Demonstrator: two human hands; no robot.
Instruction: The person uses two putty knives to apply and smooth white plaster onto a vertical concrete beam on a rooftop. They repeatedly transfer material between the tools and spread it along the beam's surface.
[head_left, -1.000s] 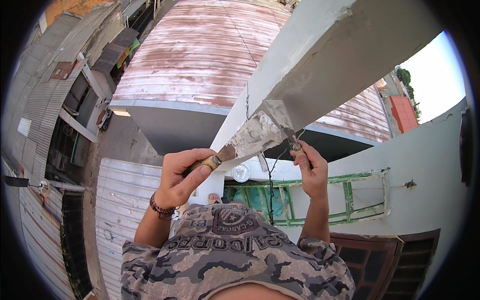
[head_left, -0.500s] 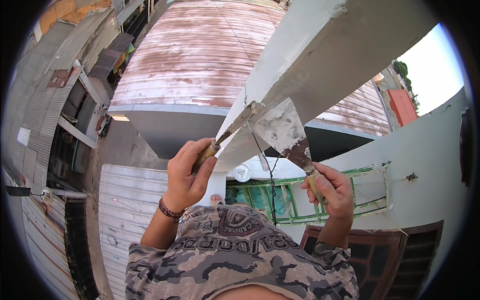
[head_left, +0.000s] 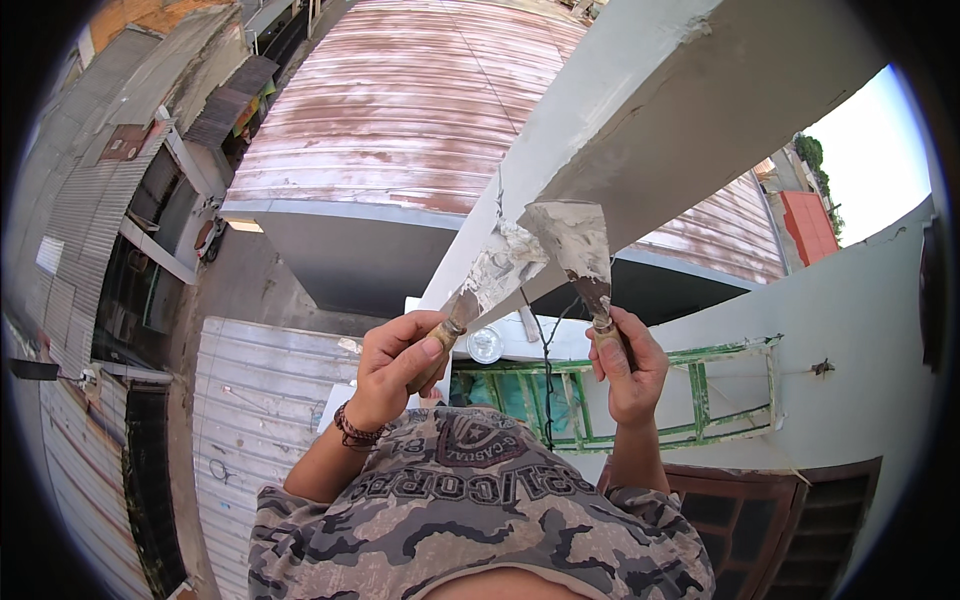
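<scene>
My left hand (head_left: 400, 365) is closed round the wooden handle of a putty knife (head_left: 497, 268), its blade tilted up to the right and thick with white-grey putty. In my right hand (head_left: 628, 365) is a second, wider putty knife (head_left: 580, 238), held nearly upright by its handle. Putty coats most of its blade, while bare dark metal shows near the handle. The two blades meet or overlap near their edges; whether they touch I cannot tell. Just beyond them runs a pale plastered beam (head_left: 690, 130), with a rough edge along its underside.
Below hangs or lies a green-framed ladder (head_left: 700, 395) against the pale wall (head_left: 840, 330). A dark cable (head_left: 547, 375) dangles beneath the blades, beside a round clear-looking container (head_left: 485, 345). A rusty corrugated roof (head_left: 380, 120) spreads beyond; brown window frames (head_left: 740, 520) are at lower right.
My left hand has turned, so its knife now shows its putty-covered face. The right hand has moved slightly left, and its knife stands more upright.
</scene>
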